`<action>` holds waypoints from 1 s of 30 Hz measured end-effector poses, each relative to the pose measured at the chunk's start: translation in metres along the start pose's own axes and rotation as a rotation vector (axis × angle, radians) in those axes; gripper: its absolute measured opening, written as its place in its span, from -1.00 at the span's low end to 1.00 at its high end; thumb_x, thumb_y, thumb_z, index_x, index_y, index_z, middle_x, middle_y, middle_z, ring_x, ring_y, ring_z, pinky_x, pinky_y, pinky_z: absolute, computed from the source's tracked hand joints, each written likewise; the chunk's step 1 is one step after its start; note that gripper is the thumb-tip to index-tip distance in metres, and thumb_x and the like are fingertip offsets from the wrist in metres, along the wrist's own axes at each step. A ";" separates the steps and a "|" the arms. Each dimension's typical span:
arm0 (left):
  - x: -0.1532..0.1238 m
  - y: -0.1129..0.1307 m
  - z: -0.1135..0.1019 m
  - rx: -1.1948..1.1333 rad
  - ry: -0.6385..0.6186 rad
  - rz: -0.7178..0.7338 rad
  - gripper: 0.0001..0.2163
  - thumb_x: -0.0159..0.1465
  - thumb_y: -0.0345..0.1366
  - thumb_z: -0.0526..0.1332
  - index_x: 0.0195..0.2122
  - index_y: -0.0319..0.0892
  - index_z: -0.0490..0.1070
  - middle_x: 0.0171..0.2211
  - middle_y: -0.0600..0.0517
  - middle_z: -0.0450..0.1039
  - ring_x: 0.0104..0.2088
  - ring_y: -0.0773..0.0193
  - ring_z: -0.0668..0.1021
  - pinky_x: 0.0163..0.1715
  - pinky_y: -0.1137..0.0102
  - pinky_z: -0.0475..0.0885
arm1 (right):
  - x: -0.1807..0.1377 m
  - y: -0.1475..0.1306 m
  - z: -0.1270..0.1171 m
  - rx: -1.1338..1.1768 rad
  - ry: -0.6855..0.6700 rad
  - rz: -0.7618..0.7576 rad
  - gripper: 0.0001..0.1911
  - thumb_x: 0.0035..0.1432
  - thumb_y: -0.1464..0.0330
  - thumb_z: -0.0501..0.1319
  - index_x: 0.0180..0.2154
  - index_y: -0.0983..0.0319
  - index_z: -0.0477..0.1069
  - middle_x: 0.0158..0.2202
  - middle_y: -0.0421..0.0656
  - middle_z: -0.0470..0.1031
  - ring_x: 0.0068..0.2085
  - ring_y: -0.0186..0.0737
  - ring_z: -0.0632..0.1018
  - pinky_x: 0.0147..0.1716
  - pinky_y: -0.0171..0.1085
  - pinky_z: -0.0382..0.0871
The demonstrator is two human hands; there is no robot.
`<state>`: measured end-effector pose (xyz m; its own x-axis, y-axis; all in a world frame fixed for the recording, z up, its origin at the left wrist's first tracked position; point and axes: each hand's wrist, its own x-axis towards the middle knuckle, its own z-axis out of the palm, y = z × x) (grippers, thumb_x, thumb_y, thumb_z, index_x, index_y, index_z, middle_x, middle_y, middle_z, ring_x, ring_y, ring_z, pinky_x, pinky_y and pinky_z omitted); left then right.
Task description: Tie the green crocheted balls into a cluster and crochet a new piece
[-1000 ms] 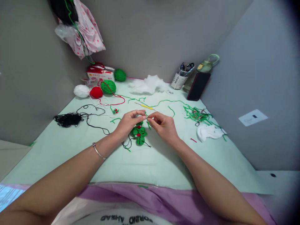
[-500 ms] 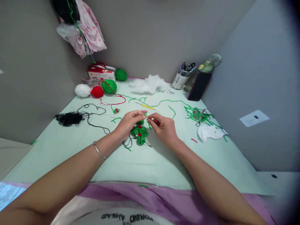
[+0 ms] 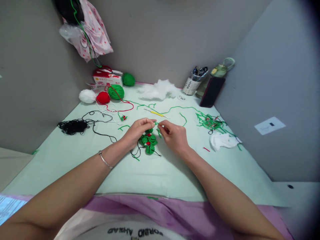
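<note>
My left hand (image 3: 138, 130) and my right hand (image 3: 174, 135) meet fingertip to fingertip over the pale green table (image 3: 155, 173). Both pinch a short strand of green yarn (image 3: 157, 126) between thumb and forefinger. Just below them lies a small crocheted green piece with red spots (image 3: 148, 141), trailing thin black thread. A yellow-handled crochet hook (image 3: 157, 113) lies just beyond my hands.
Balls of white (image 3: 87, 96), red (image 3: 103, 98) and green yarn (image 3: 116, 92) sit at the back left by a small box (image 3: 107, 79). A black thread tangle (image 3: 73, 126) lies left. White stuffing (image 3: 158, 90), a scissors jar (image 3: 192, 84), a phone (image 3: 212, 92) and green scraps (image 3: 211, 122) are right.
My fingertips shifted slightly on the green strand; the hands stay in the same place above the crocheted piece.
</note>
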<state>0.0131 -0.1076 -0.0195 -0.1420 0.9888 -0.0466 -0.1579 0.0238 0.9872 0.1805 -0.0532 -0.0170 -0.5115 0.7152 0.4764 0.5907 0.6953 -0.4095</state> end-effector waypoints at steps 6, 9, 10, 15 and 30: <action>0.001 0.001 0.002 -0.022 0.025 -0.021 -0.84 0.11 -0.18 0.41 -0.40 -0.14 0.54 -0.04 -0.08 0.55 0.09 0.08 0.49 0.11 0.25 0.30 | -0.001 -0.001 0.000 0.007 0.006 -0.003 -0.81 0.28 0.30 0.15 -0.33 0.17 0.51 -0.59 -0.28 0.44 -0.58 -0.36 0.30 -0.49 -0.35 0.06; 0.001 0.001 0.001 -0.007 0.027 -0.012 -0.83 0.11 -0.18 0.40 -0.46 -0.16 0.52 -0.02 -0.10 0.55 0.09 0.05 0.49 0.10 0.23 0.30 | -0.002 -0.002 0.000 0.008 -0.007 -0.020 -0.80 0.29 0.30 0.14 -0.32 0.16 0.52 -0.57 -0.27 0.47 -0.56 -0.35 0.33 -0.48 -0.34 0.08; 0.001 0.001 0.000 0.001 0.023 -0.012 -0.83 0.12 -0.19 0.39 -0.47 -0.16 0.52 0.00 -0.11 0.54 0.10 0.04 0.48 0.11 0.22 0.29 | -0.002 -0.002 0.000 0.007 -0.011 -0.018 -0.80 0.29 0.30 0.14 -0.32 0.16 0.52 -0.56 -0.27 0.47 -0.56 -0.35 0.33 -0.48 -0.34 0.08; -0.001 0.003 -0.001 0.021 0.002 -0.016 -0.85 0.11 -0.23 0.36 -0.51 -0.18 0.49 0.03 -0.15 0.53 0.12 0.00 0.46 0.10 0.22 0.26 | 0.002 0.002 -0.001 0.029 -0.034 0.053 -0.83 0.24 0.33 0.17 -0.35 0.16 0.52 -0.59 -0.28 0.46 -0.57 -0.34 0.32 -0.47 -0.34 0.09; -0.001 0.010 0.000 -0.042 0.022 -0.023 -0.88 0.05 -0.29 0.32 -0.52 -0.16 0.40 -0.39 0.03 0.46 -0.29 0.24 0.48 -0.30 0.37 0.31 | 0.009 0.007 -0.009 0.269 -0.026 0.178 -0.86 0.17 0.33 0.22 -0.40 0.19 0.51 -0.65 -0.32 0.34 -0.58 -0.37 0.30 -0.46 -0.32 0.14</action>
<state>0.0118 -0.1087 -0.0093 -0.1589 0.9846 -0.0725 -0.2024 0.0394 0.9785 0.1852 -0.0423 -0.0086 -0.4325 0.8265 0.3603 0.4881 0.5506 -0.6771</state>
